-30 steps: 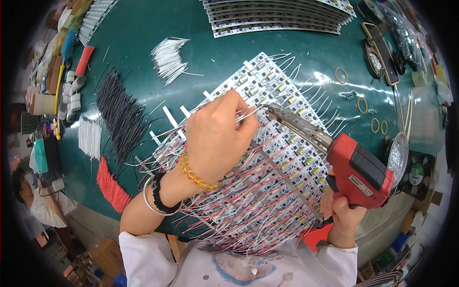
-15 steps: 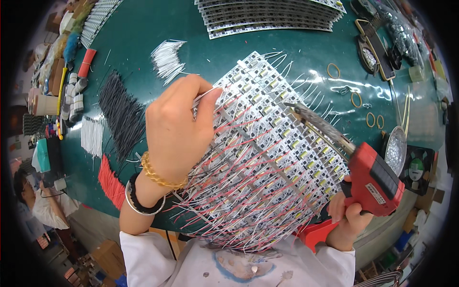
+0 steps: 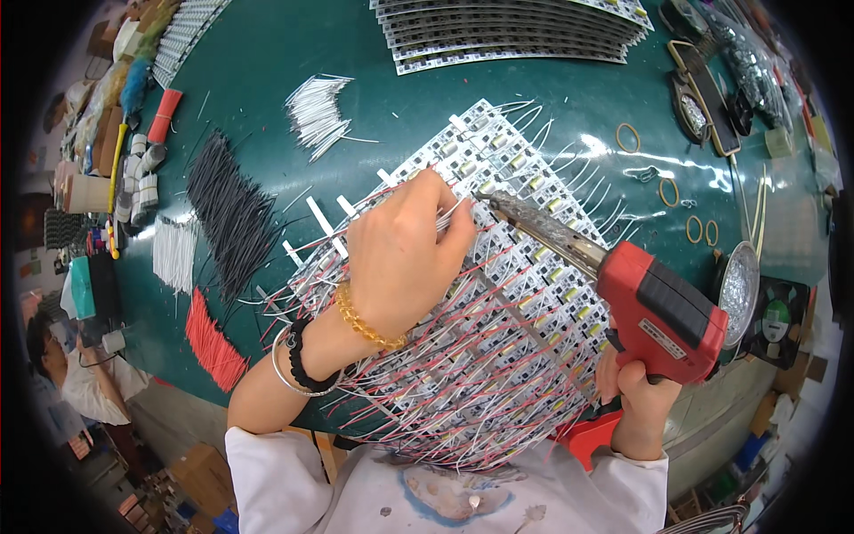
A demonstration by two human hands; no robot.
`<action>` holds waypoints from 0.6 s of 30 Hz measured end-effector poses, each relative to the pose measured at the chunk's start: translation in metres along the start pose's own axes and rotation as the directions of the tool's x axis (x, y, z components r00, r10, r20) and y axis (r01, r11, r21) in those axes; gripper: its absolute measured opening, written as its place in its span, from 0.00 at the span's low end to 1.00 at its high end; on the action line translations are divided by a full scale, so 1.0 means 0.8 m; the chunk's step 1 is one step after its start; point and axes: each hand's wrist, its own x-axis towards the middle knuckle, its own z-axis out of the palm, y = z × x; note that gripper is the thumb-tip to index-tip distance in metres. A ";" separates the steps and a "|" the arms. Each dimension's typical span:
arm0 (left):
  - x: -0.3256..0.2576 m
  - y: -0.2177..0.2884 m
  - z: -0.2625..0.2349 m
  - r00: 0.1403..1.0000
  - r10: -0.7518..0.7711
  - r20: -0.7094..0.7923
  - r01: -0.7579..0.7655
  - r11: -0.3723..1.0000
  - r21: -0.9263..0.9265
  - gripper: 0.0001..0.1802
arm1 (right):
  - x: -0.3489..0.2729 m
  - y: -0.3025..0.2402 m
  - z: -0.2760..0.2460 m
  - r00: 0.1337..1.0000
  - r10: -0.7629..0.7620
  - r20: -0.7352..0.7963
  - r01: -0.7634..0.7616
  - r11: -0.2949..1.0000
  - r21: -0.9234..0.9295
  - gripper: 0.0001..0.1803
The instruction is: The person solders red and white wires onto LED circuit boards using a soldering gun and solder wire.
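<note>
My left hand rests on a fanned sheet of white LED strips and pinches a thin white wire against a strip. My right hand grips a red soldering gun. Its long dark tip points at the spot just beside my left fingertips. Many red and white wires stick out from the near edge of the strips. The strips lie on a dark green table.
Loose bundles of white wires, black wires and red wires lie to the left. More LED strips are stacked at the far side. Rubber bands and a small fan sit at right. Another person sits at lower left.
My left hand has come back down from the far left of the strips to their middle, now pinching a wire. The soldering gun has swung in toward my fingertips.
</note>
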 end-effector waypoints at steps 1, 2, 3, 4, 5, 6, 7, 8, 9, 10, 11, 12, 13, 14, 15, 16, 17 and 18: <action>0.000 0.000 0.000 1.000 -0.003 0.000 0.003 1.000 0.000 0.10 | 0.001 0.002 0.001 1.000 0.002 0.001 -0.002 1.000 -0.001 0.16; 0.001 0.001 0.000 1.000 0.009 -0.004 -0.009 1.000 0.002 0.10 | 0.001 0.003 0.002 1.000 0.013 -0.018 -0.012 1.000 0.018 0.15; 0.001 0.001 0.000 1.000 0.022 -0.008 -0.022 1.000 0.003 0.10 | 0.001 0.005 0.002 0.999 0.023 -0.040 -0.021 0.999 0.037 0.15; 0.002 0.001 0.000 1.000 0.020 -0.006 -0.020 1.000 0.001 0.10 | 0.002 0.008 0.002 0.999 0.025 -0.041 -0.024 0.999 0.036 0.15; 0.003 0.001 0.000 1.000 -0.001 -0.002 0.001 1.000 -0.029 0.10 | 0.003 0.011 0.000 0.999 -0.006 -0.034 0.007 0.999 0.042 0.14; 0.003 0.001 0.000 1.000 -0.023 0.002 0.023 0.998 -0.056 0.10 | 0.003 0.013 0.000 0.999 -0.039 -0.025 0.040 0.998 0.048 0.14; 0.003 0.000 0.000 1.000 -0.023 0.002 0.023 0.998 -0.056 0.10 | 0.004 0.012 0.000 0.999 -0.038 -0.025 0.039 0.998 0.048 0.14; 0.003 -0.001 -0.001 1.000 -0.018 0.000 0.018 0.998 -0.053 0.10 | 0.005 0.011 0.001 1.000 -0.011 -0.026 0.012 0.999 0.041 0.15; 0.003 -0.001 -0.001 1.000 -0.013 -0.002 0.013 0.999 -0.053 0.10 | 0.005 0.009 0.002 0.999 0.016 -0.029 -0.015 0.999 0.033 0.15; 0.002 -0.002 -0.002 1.000 -0.012 -0.002 0.012 0.998 -0.056 0.10 | 0.005 0.009 0.003 0.999 0.016 -0.032 -0.015 0.999 0.031 0.15; 0.002 -0.002 -0.003 1.000 -0.015 -0.006 0.015 0.998 -0.065 0.10 | 0.005 0.008 0.004 0.999 0.013 -0.029 -0.013 1.000 0.005 0.15; 0.003 -0.001 -0.002 1.000 -0.019 -0.007 0.018 0.998 -0.065 0.10 | 0.005 0.009 0.002 1.000 0.014 -0.024 -0.014 1.000 -0.013 0.15; 0.004 0.001 -0.001 1.000 -0.019 -0.004 0.018 0.998 -0.060 0.10 | 0.005 0.010 0.000 1.000 0.015 -0.024 -0.015 1.000 -0.007 0.15; 0.005 0.002 0.001 1.000 -0.024 0.004 0.025 0.998 -0.052 0.10 | 0.005 0.011 -0.002 1.000 0.014 -0.027 -0.015 1.000 -0.020 0.15; 0.004 0.002 0.000 1.000 -0.030 0.008 0.030 0.998 -0.053 0.10 | 0.004 0.011 -0.001 0.999 0.011 -0.032 -0.012 0.999 -0.041 0.16; 0.004 0.002 0.000 1.000 -0.029 0.007 0.029 0.998 -0.055 0.10 | 0.003 0.011 -0.001 0.999 0.010 -0.033 -0.011 0.999 -0.043 0.16; 0.003 0.002 0.000 0.999 -0.033 0.009 0.034 0.998 -0.054 0.10 | 0.003 0.012 -0.002 1.000 -0.008 -0.029 0.007 0.999 -0.042 0.16; 0.003 0.002 -0.001 0.999 -0.039 0.009 0.040 0.998 -0.050 0.10 | 0.003 0.013 -0.003 0.999 -0.025 -0.021 0.025 0.999 -0.039 0.16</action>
